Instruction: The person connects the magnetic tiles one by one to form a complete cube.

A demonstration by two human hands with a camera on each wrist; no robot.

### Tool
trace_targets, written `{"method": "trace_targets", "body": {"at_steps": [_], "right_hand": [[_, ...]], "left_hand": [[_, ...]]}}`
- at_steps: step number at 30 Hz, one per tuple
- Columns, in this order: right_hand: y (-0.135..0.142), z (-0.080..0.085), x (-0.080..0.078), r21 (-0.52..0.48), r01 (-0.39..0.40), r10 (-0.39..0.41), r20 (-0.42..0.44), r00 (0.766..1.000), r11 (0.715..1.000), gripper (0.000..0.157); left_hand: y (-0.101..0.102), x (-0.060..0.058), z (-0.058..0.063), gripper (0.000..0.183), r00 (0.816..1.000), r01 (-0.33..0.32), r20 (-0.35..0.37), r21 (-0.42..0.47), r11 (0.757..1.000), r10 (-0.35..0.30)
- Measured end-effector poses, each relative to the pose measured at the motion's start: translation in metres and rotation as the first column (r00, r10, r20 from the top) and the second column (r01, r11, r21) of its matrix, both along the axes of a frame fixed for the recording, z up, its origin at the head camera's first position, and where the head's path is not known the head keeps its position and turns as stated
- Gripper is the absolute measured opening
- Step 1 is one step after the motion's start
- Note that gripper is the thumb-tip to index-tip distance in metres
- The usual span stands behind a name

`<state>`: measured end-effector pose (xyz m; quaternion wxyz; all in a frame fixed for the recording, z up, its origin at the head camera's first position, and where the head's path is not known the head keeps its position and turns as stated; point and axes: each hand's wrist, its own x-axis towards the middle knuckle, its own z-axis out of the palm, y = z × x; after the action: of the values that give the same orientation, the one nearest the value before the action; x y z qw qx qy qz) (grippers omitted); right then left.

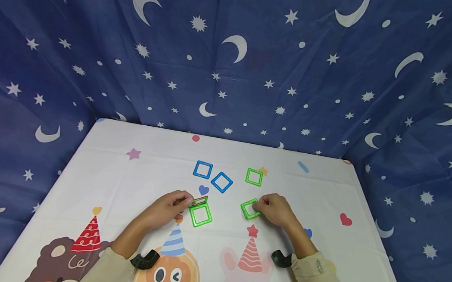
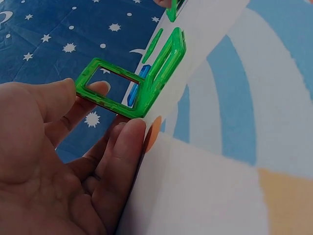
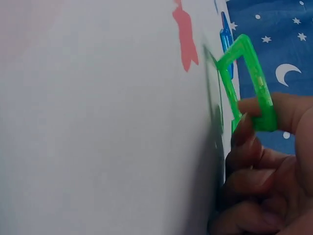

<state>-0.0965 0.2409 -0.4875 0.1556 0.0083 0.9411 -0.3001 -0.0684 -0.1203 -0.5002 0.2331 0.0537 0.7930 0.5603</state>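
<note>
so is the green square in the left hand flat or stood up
Stood up: the left hand pinches the raised square, which makes an angle with the flat square.

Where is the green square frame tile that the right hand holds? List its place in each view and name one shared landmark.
Head: the green square frame tile is slightly right of centre, in the lower half, pinched by the right hand.
Left wrist: at the top edge, slightly right of centre, partly cut off.
Right wrist: upper right.
Shared landmark: the blue star-and-moon cloth backdrop.
</note>
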Motion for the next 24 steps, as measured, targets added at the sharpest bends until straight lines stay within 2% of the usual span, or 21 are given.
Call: {"method": "trace_targets", "body": {"at_steps": [3, 7, 17, 24], "right_hand": [[0.0008, -0.0003, 0.0003, -0.109, 0.059, -0.052, 0.061, 0.997, 0.992, 0.029], [0.0023, -0.0012, 0.0007, -0.208, 0.103, -0.077, 0.129, 0.989, 0.973, 0.032], [0.0024, -0.0030, 0.0019, -0.244, 0.110, -0.078, 0.137, 0.987, 0.964, 0.030], [0.0017, -0.0031, 0.0030, -0.235, 0.121, -0.089, 0.143, 0.986, 0.965, 0.029]], "left_hand": [[0.0005, 0.0004, 0.0008, 0.024, 1.000, -0.001, 0.003, -0.003, 1.000, 0.001], [0.0013, 0.0007, 0.0011, 0.023, 1.000, -0.010, 0.004, -0.013, 1.000, 0.010], [-0.0010, -0.0015, -0.0039, 0.022, 1.000, -0.017, -0.022, 0.002, 1.000, 0.017], [-0.0029, -0.0042, -0.0084, 0.026, 1.000, 0.008, -0.010, 0.053, 0.999, -0.008]]}}
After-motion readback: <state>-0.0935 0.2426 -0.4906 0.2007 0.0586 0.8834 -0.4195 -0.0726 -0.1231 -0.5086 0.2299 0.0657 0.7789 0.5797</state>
